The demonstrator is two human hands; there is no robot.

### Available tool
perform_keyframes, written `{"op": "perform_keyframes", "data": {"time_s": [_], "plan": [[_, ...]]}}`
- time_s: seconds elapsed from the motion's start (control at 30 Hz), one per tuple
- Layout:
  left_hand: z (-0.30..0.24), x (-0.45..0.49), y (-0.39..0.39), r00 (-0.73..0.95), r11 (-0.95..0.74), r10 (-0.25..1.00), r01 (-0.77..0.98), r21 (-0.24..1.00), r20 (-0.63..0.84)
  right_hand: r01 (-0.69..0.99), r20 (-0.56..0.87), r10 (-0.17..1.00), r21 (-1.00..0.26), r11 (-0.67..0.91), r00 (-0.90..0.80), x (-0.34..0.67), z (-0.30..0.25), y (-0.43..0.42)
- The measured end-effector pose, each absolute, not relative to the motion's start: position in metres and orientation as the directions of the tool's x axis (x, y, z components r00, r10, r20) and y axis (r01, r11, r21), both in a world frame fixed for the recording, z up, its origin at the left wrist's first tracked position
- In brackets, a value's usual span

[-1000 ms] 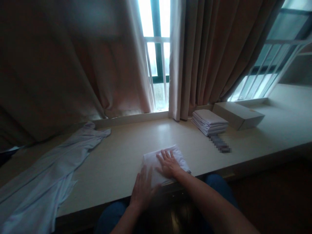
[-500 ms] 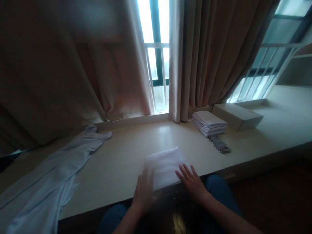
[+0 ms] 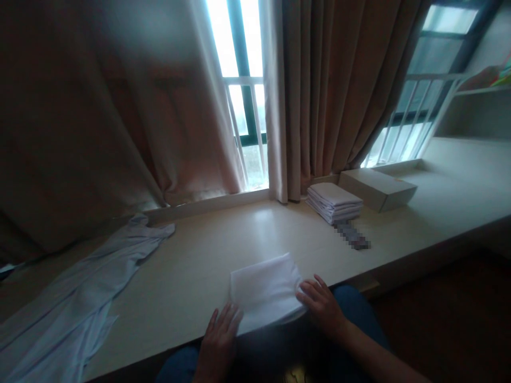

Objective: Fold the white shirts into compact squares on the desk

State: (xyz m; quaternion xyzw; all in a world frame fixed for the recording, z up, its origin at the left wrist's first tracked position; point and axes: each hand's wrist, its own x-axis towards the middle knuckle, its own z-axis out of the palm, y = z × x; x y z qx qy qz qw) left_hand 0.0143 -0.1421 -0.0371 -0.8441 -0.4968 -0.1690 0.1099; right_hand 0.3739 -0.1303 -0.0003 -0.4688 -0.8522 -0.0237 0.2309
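Observation:
A white cloth point(image 3: 265, 290), folded into a rough rectangle, lies at the table's front edge before me. My left hand point(image 3: 221, 332) rests at its lower left corner, fingers stretched out and the tips touching the fabric. On the opposite side my right hand point(image 3: 321, 303) lies against the right edge, fingers slightly bent over it and the little finger apart. Slight creases show in the fabric beside those fingers. My right thumb is hidden. Neither hand lifts the cloth.
Loose pale garments point(image 3: 91, 282) spread over the table's left side. A stack of folded white cloths point(image 3: 335, 201) stands at the back right, with a blurred-out item point(image 3: 352, 235) before it and a pale box point(image 3: 379, 189) beside it. Brown curtains point(image 3: 319, 96) hang behind the table point(image 3: 191, 266).
My left hand has slid down and left to the cloth's lower corner. The right hand has shifted from lying flat on the cloth to its right edge, fingers more bent. The view has turned slightly.

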Motion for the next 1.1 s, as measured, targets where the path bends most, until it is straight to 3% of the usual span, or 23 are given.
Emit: {"op": "perform_keyframes", "data": {"time_s": [0.1,0.2,0.27,0.4,0.53,0.6,0.73,0.87,0.93,1.0,1.1], "plan": [[-0.008,0.015,-0.14,0.279,-0.401,0.89,0.855,0.328,0.36,0.715,0.466,0.788,-0.377,0.589,-0.404,0.376,0.03,-0.124],[0.04,0.027,-0.127,0.03,-0.203,0.963,0.738,0.643,0.269,0.58,0.495,0.848,-0.64,0.504,-0.191,0.376,0.072,-0.103],[0.07,0.036,-0.111,-0.092,-0.122,0.967,0.656,0.745,0.239,0.471,0.41,0.906,-0.782,0.408,-0.104,0.376,0.097,-0.081],[0.09,0.046,-0.064,-0.156,-0.038,0.976,0.574,0.818,0.155,0.309,0.122,0.982,-0.937,0.161,-0.142,0.372,0.113,-0.029],[0.056,0.046,-0.016,-0.195,0.125,0.981,0.584,0.802,-0.011,0.435,-0.211,0.972,-0.888,-0.147,-0.101,0.36,0.085,0.017],[0.035,0.045,0.003,-0.218,0.171,0.975,0.596,0.784,-0.047,0.515,-0.259,0.965,-0.832,-0.208,-0.029,0.353,0.067,0.033],[0.013,0.04,0.024,-0.279,0.23,0.958,0.625,0.746,-0.061,0.603,-0.209,0.974,-0.767,-0.22,0.09,0.346,0.046,0.045],[0.018,0.047,0.013,-0.339,0.202,0.939,0.687,0.698,0.062,0.807,0.111,0.993,-0.589,0.031,0.043,0.333,0.035,0.027],[0.023,0.062,-0.004,-0.206,0.031,0.954,0.792,0.61,0.219,0.889,0.252,0.965,-0.422,0.177,-0.072,0.321,0.03,0.012],[0.026,0.082,-0.023,0.071,-0.207,0.949,0.877,0.433,0.308,0.918,0.27,0.95,-0.314,0.242,-0.158,0.309,0.025,0.001],[0.022,0.102,-0.038,0.291,-0.339,0.929,0.918,0.204,0.229,0.927,0.19,0.957,-0.264,0.265,-0.22,0.297,0.017,-0.003]]}}
